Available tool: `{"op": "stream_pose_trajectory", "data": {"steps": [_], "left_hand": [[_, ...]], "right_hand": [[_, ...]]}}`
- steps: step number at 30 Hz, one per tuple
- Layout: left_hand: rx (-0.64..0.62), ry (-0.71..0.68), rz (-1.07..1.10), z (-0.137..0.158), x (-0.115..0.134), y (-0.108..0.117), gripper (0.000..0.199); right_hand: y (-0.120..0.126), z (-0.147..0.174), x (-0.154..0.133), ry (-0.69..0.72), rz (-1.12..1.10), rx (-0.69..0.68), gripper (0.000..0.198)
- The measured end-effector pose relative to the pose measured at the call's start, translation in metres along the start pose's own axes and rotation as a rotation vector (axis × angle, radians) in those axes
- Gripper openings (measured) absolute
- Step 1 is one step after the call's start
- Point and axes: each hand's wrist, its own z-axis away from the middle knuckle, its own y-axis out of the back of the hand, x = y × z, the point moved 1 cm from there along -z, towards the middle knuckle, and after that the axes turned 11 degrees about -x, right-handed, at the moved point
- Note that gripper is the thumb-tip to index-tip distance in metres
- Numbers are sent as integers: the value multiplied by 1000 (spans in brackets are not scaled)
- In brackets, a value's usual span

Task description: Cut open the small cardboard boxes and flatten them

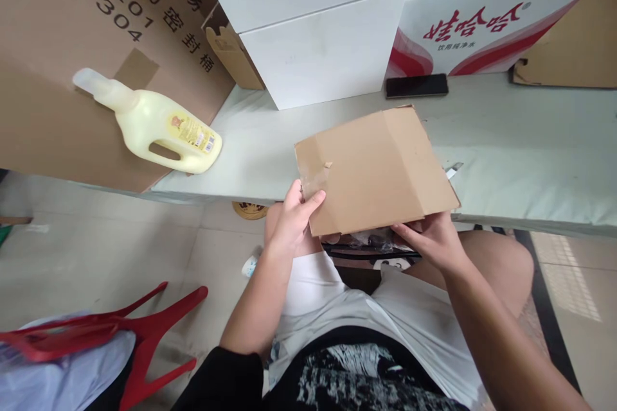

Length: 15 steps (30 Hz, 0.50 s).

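A flat brown piece of cardboard point(366, 167) with fold lines is held up over my lap, at the front edge of the pale green covered table point(260, 167). My left hand point(296, 215) grips its left lower corner, thumb on top and fingers behind. My right hand point(434, 237) holds it from below at the right lower edge, and most of those fingers are hidden under the board. A strip of clear tape and a small torn spot mark the board's left part. Just past its right edge, the tip of a box cutter point(454, 170) seems to show.
A pale yellow jug point(168, 128) stands at left before a large printed carton point(96, 45). White boxes point(322, 45) and a red-and-white box point(463, 32) line the back. A black phone point(417, 86) lies before them. A red chair point(144, 340) is at lower left.
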Motion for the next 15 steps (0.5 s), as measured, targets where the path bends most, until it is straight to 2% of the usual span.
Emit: {"op": "stream_pose_trajectory", "data": {"steps": [4, 8, 10, 12, 15], "left_hand": [[-155, -43, 35, 3, -1, 4, 69], [-361, 17, -70, 12, -4, 9, 93], [-382, 42, -139, 15, -7, 9, 100], [-368, 40, -190, 16, -8, 8, 96], [-332, 39, -250, 15, -11, 8, 91]], "right_hand": [[2, -2, 5, -109, 97, 137, 84], [2, 1, 4, -126, 112, 166, 85], [3, 2, 4, -174, 144, 215, 85], [3, 2, 4, -195, 148, 259, 87], [1, 1, 4, -129, 89, 297, 90]]}}
